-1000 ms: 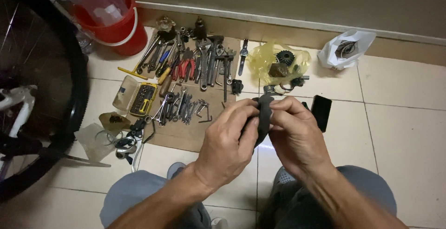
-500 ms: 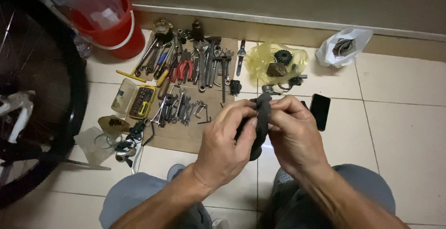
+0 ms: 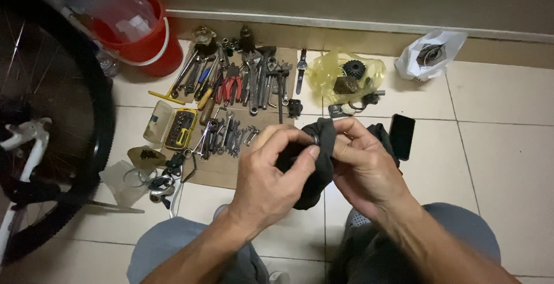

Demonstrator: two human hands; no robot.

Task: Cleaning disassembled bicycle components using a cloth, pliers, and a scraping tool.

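Both hands meet above the tiled floor point(image 3: 496, 163) and grip a black rubber tube point(image 3: 314, 168). The left hand point(image 3: 271, 174) pinches its upper fold at a small metal ring, while the right hand point(image 3: 363, 168) closes around its side. Beyond them, wrenches and pliers point(image 3: 242, 93) lie on cardboard beside a red bucket point(image 3: 147, 50), a yellow bag point(image 3: 340, 73) and a black phone point(image 3: 401, 136).

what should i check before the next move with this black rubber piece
1. Both hands on the piece: left hand and right hand grip the black rubber piece: ok.
2. Small metal ring pinched at the fingertips: ok.
3. Ring seated fully: cannot tell.
4. Wrenches and pliers laid out ahead: ok.
5. Phone lies apart from the hands: ok.
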